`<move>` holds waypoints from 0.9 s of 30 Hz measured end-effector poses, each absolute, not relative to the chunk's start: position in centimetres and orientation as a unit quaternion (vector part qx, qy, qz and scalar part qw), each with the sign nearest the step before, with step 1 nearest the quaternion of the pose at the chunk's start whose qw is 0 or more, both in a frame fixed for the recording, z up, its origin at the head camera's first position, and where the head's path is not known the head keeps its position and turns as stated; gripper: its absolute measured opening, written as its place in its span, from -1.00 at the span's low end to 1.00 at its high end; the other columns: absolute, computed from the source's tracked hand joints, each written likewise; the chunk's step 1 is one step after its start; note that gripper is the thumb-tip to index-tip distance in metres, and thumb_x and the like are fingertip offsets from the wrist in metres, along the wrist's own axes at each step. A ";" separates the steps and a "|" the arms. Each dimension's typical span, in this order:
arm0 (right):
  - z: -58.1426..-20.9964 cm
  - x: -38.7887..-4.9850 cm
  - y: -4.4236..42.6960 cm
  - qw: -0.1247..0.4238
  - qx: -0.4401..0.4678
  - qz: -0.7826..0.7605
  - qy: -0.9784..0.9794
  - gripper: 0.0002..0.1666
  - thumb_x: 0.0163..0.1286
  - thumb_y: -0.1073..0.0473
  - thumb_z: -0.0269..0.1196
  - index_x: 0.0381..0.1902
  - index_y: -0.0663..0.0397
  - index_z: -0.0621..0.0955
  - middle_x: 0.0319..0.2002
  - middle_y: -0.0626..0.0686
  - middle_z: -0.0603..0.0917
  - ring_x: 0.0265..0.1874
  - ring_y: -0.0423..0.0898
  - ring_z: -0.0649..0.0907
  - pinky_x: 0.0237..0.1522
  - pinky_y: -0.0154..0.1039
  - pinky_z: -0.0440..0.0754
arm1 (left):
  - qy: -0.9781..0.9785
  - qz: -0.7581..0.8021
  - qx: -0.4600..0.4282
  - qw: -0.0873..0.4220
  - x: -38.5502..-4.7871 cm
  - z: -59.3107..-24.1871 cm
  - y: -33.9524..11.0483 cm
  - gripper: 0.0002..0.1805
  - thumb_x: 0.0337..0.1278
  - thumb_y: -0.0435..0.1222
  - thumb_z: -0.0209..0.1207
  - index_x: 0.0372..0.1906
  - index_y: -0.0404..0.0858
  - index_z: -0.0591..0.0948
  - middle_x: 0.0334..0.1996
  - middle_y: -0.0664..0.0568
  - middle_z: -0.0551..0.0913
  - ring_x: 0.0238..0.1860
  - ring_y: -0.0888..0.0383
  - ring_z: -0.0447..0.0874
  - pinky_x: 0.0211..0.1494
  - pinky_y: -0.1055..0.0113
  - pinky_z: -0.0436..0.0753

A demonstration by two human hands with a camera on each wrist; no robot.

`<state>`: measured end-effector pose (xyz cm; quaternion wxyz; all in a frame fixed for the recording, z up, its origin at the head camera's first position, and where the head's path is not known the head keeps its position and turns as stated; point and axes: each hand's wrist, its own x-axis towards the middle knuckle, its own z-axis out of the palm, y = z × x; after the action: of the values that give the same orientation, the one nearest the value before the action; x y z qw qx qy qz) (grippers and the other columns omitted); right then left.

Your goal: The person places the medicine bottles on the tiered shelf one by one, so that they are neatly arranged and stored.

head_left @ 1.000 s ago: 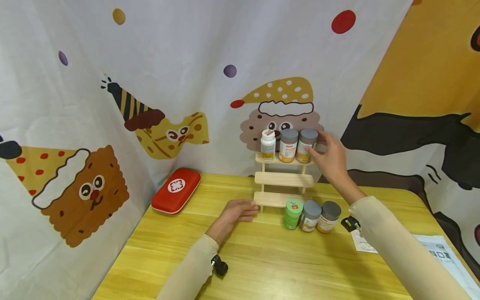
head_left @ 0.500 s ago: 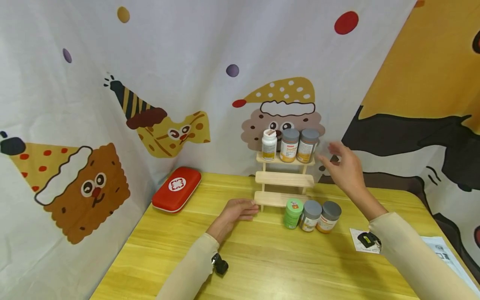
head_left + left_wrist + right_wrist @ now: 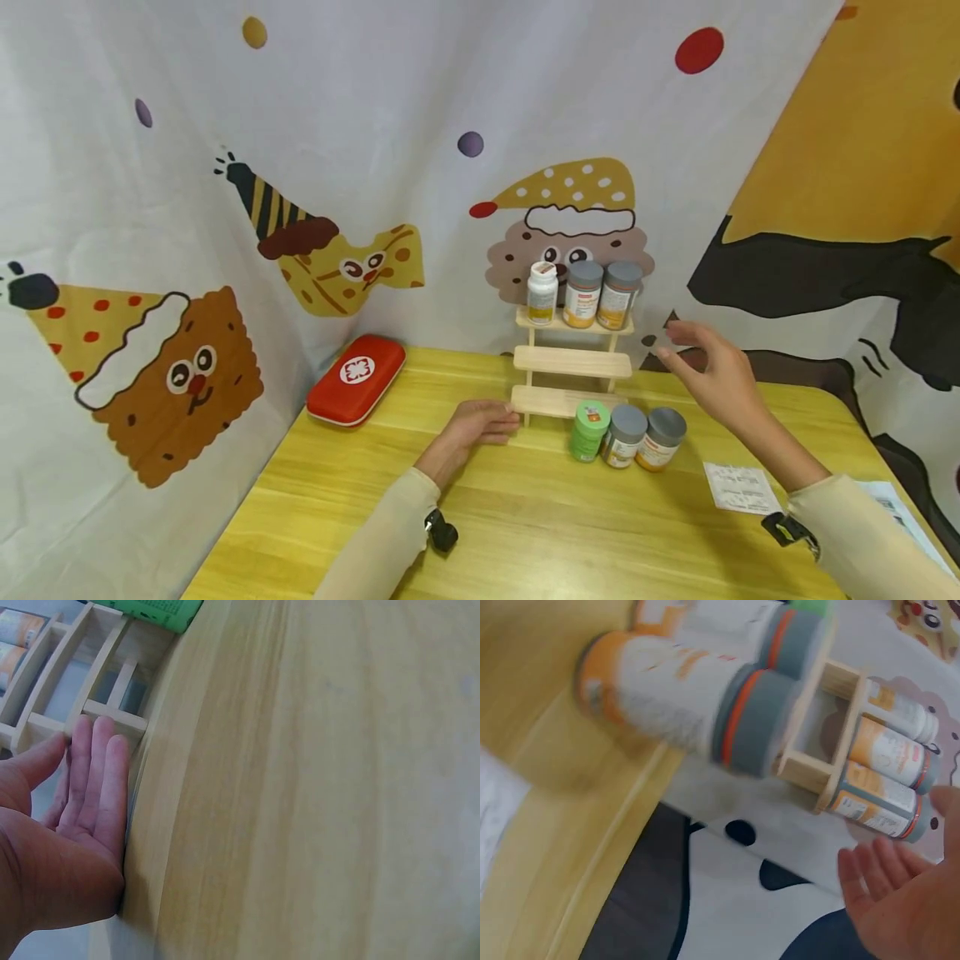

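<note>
A three-tiered wooden rack (image 3: 572, 362) stands at the back of the table. Its top tier carries a white bottle (image 3: 542, 296) and two grey-lidded supplement jars (image 3: 582, 298). In front of the bottom tier, a green jar (image 3: 589, 433) stands beside two more grey-lidded jars (image 3: 624, 437). My left hand (image 3: 474, 427) rests against the rack's lower left end, fingers straight; in the left wrist view its fingertips meet the wood. Right of the rack, my right hand (image 3: 716, 375) hovers with fingers apart, holding nothing, below the upper jars in the right wrist view.
A red first-aid case (image 3: 357, 380) lies at the back left of the table. A printed paper slip (image 3: 742, 488) and a white plastic packet (image 3: 896, 510) lie to the right. A patterned cloth hangs right behind the rack.
My right hand has let go of the rightmost top-tier jar and drawn away to the right and down. The left hand stays at the rack's lower end.
</note>
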<state>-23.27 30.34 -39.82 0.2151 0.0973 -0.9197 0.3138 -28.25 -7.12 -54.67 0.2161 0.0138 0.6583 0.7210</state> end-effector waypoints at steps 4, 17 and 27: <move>-40.6 -22.3 31.0 0.201 0.117 0.320 -0.918 -0.44 0.56 -0.05 0.33 0.42 -0.06 0.55 0.23 0.14 0.71 -0.07 -0.41 0.66 -0.13 -0.76 0.51 | 0.657 0.722 0.016 0.218 -28.2 -54.9 -7.0 -0.56 0.48 -0.20 0.28 0.23 -0.44 0.64 0.04 -0.21 0.83 0.06 -0.01 0.87 0.08 0.17 0.87; -44.3 -20.5 32.6 0.114 0.149 0.361 -0.914 -0.44 0.59 0.01 0.30 0.48 -0.20 0.51 0.26 0.08 0.72 0.13 -0.63 0.52 0.07 -0.68 0.53 | 0.659 0.720 0.015 0.215 -28.1 -54.8 -7.2 -0.55 0.47 -0.18 0.30 0.24 -0.42 0.65 0.01 -0.16 0.85 0.00 0.07 0.88 0.01 0.23 0.88; -46.7 -19.8 33.8 0.038 0.167 0.390 -0.905 -0.33 0.57 0.03 0.32 0.55 -0.07 0.43 0.38 0.13 0.64 0.22 -0.61 0.51 0.14 -0.53 0.62 | 0.663 0.718 0.018 0.211 -28.3 -54.8 -7.1 -0.55 0.48 -0.18 0.29 0.24 -0.44 0.64 0.04 -0.21 0.83 0.04 0.01 0.88 0.04 0.19 0.87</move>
<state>-19.81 33.76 -46.69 0.0378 0.1670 -0.9048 0.3899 -28.26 -7.11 -54.82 0.2108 0.0176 0.6634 0.7177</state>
